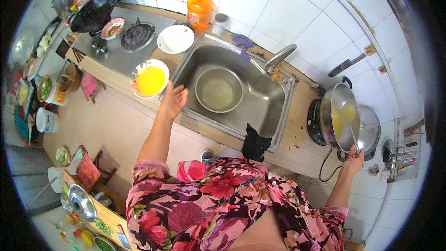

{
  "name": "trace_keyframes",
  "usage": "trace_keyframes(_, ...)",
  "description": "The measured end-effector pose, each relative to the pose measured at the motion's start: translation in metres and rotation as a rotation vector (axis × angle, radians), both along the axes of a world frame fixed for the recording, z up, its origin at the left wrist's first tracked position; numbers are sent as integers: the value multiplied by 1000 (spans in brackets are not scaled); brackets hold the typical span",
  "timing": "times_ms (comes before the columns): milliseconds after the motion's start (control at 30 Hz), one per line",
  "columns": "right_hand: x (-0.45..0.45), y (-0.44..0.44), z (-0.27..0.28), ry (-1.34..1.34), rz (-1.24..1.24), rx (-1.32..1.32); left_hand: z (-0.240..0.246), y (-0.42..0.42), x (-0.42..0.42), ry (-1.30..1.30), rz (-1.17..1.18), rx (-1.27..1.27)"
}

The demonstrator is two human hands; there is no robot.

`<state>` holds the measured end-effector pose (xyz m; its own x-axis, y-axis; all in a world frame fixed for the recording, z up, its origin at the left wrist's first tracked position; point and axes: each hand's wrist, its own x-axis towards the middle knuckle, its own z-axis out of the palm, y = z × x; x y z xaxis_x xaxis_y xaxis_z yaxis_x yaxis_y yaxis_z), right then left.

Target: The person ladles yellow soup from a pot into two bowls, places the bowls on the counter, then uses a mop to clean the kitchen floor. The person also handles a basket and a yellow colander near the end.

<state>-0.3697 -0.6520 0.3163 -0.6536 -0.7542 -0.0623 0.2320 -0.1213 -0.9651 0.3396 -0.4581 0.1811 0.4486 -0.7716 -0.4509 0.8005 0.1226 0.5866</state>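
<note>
My left hand (174,101) is held palm up with its fingers apart, just right of a patterned bowl of yellow liquid (151,81), which looks like beaten egg. Whether the thumb touches the bowl's rim I cannot tell. At the far right, my right hand (353,159) grips the handle of a metal ladle (354,136). The ladle's bowl is inside a steel pot (329,111) with yellowish contents. Under the pot is a black electric cooker (314,122), and a shiny lid (369,129) leans behind it.
The steel sink (264,111) holds a metal basin (219,90) of cloudy liquid. A black cloth (256,143) hangs over its front edge. A white bowl (175,39) stands beside the gas stove (104,47). A cleaver (346,65) hangs on the wall; a cord (325,177) trails off the counter.
</note>
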Motion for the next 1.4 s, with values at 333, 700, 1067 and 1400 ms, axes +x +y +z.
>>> trace_keyframes(333,21,7,11,-11,40,-14,-60,-189,144,85,422,84)
trace_keyframes(700,50,24,41,200,-46,96,-47,-212,190,-241,448,215)
trace_keyframes(1067,4,-35,-11,420,219,221,33,-117,77,-2173,77,730)
trace_keyframes(1400,-53,-87,-92,637,446,33,86,-70,-106,-1961,116,393)
